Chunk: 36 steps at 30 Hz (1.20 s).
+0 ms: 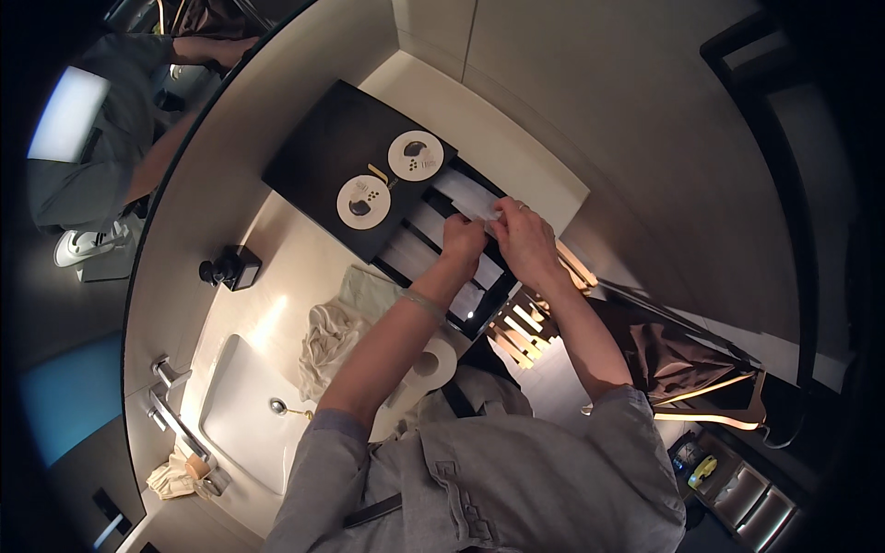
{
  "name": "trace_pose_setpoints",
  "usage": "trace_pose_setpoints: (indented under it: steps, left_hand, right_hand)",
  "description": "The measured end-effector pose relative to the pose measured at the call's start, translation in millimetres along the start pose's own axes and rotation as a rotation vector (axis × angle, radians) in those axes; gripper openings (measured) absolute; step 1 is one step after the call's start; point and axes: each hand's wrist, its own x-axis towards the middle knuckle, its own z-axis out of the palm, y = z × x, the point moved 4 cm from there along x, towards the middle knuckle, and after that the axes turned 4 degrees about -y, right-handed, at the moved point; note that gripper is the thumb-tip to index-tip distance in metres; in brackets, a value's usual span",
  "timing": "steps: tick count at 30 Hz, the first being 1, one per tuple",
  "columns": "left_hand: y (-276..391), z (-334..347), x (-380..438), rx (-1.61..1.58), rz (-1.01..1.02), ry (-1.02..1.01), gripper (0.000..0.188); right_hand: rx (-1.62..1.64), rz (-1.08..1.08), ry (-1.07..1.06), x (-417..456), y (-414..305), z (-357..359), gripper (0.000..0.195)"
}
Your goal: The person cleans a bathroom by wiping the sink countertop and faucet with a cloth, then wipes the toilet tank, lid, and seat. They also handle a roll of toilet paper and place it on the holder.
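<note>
A black box (311, 152) lies on the counter, its drawer (494, 304) pulled out toward me. Long compartments in the drawer hold translucent white packets (422, 259). Over the drawer, my left hand (464, 238) has its fingers curled on the end of a whitish translucent packet (470, 197) in the far compartment. My right hand (518, 228), with a ring on one finger, pinches the same packet close beside the left. Two round printed paper discs (415, 156) rest on the box lid. Below the drawer, near my left forearm, are a crumpled beige cloth (328, 345) and a toilet paper roll (432, 363).
A white washbasin (249, 408) with a chrome faucet (176, 425) is at the lower left. A black bottle holder (242, 268) stands by the mirror wall. Another bundled cloth (171, 477) lies past the faucet. Wooden hangers (712, 417) with dark fabric are at the right.
</note>
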Motion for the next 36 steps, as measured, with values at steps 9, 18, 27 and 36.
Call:
trace_pose_setpoints:
  steps: [9,18,27,36]
  left_hand:
    - [72.6,-63.2,-108.7,0.231,0.286,-0.247,0.037]
    - [6.8,-163.2,-206.3,0.967,0.340,0.069,0.017]
    - [-101.8,-182.6,-256.0,1.491,0.159,0.152,0.019]
    - [-37.8,-196.5,-277.1,0.979,0.277,0.152,0.011]
  right_hand:
    - [0.350,-0.067,0.100,-6.6,-3.5,2.0,0.025]
    - [0.864,-0.005,0.256,1.4,-35.9,55.8,0.017]
    - [1.034,0.023,0.198,1.3,-26.8,108.0,0.015]
    - [0.233,-0.145,0.325,-14.8,-53.5,91.7,0.025]
